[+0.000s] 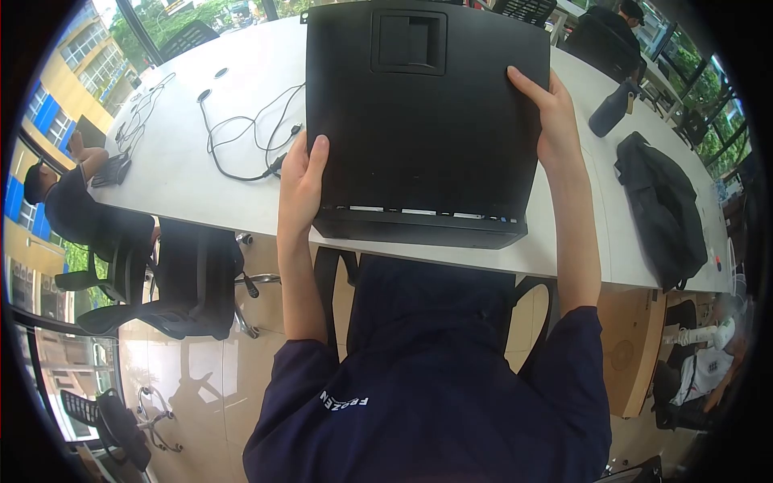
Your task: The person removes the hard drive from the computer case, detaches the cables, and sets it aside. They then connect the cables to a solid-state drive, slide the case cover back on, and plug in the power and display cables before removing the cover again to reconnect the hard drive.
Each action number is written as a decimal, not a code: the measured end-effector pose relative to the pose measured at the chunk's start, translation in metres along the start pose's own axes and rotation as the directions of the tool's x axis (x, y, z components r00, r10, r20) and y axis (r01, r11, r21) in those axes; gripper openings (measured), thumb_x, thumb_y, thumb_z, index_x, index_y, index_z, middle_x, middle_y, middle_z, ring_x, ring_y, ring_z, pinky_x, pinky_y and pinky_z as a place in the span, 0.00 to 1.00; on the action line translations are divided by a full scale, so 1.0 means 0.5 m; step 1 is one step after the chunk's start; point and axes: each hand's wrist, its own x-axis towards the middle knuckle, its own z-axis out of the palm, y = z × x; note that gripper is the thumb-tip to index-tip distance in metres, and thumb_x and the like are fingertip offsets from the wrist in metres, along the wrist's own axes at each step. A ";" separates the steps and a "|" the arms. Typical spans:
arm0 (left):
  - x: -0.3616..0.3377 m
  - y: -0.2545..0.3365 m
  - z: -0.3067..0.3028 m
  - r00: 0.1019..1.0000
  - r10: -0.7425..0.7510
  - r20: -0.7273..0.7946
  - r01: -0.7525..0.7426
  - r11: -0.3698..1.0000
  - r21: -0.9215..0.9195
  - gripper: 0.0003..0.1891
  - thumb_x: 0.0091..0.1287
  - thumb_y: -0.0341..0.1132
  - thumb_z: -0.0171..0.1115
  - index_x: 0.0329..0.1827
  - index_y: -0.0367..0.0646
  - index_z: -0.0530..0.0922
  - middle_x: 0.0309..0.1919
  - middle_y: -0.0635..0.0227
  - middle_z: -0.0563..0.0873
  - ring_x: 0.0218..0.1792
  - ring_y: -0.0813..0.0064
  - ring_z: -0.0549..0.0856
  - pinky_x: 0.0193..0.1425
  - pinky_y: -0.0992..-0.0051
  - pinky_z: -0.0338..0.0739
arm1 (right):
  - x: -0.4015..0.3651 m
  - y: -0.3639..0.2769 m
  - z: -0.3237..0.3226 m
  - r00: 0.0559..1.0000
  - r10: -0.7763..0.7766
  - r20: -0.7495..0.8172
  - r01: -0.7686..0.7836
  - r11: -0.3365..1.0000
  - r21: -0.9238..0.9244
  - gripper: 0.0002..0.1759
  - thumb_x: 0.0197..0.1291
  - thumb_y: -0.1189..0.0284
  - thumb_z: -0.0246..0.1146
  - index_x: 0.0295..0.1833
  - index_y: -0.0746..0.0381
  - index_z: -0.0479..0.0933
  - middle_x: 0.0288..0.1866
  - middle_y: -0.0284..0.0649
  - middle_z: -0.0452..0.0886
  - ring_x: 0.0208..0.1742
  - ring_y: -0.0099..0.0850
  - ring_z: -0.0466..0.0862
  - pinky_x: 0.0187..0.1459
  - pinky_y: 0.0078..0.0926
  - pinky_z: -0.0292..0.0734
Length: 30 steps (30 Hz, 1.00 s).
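A black desktop computer case lies on its side over the near edge of the table, its broad side panel facing up. A recessed latch sits at the panel's far end. Along the near end runs a gap with light strips showing in it. My left hand grips the case's left edge, thumb on top and fingers hidden beneath. On the opposite edge, my right hand holds the case in the same way, with its thumb across the panel. Whether the case rests fully on the table cannot be made out.
Black cables lie on the white table left of the case. A dark bottle and a black bag are at the right. One person sits at the left, others farther off. A cardboard box stands below the table.
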 end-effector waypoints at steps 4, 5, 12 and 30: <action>-0.005 0.012 0.008 0.997 -0.025 -0.066 0.021 0.998 -0.058 0.17 0.83 0.41 0.52 0.57 0.33 0.77 0.43 0.68 0.84 0.42 0.84 0.79 0.47 0.80 0.75 | -0.006 0.000 -0.003 1.000 -0.024 0.000 0.024 1.000 0.018 0.24 0.62 0.65 0.73 0.59 0.67 0.79 0.49 0.44 0.86 0.51 0.32 0.87 0.56 0.26 0.81; -0.004 0.008 0.004 0.998 -0.016 -0.061 0.014 0.999 -0.034 0.17 0.82 0.41 0.53 0.56 0.33 0.77 0.43 0.67 0.84 0.41 0.84 0.79 0.46 0.81 0.75 | -0.008 0.000 -0.001 0.999 -0.031 0.012 0.031 0.999 0.021 0.25 0.62 0.65 0.73 0.59 0.67 0.79 0.50 0.45 0.86 0.51 0.32 0.86 0.56 0.27 0.81; 0.002 0.004 -0.005 0.999 -0.035 -0.012 0.034 0.998 -0.053 0.18 0.82 0.40 0.53 0.60 0.33 0.77 0.46 0.65 0.85 0.44 0.81 0.81 0.49 0.80 0.76 | -0.006 0.014 -0.007 1.000 0.006 -0.001 -0.006 1.000 0.014 0.26 0.63 0.65 0.73 0.61 0.68 0.77 0.50 0.45 0.86 0.52 0.33 0.87 0.58 0.28 0.81; -0.013 0.015 -0.054 0.994 0.034 0.106 -0.035 0.999 0.005 0.21 0.80 0.45 0.56 0.58 0.32 0.81 0.32 0.79 0.77 0.34 0.89 0.70 0.38 0.82 0.63 | -0.065 -0.030 0.007 0.976 -0.215 -0.030 0.215 0.977 -0.006 0.21 0.63 0.68 0.73 0.58 0.67 0.80 0.50 0.43 0.87 0.51 0.30 0.86 0.61 0.27 0.77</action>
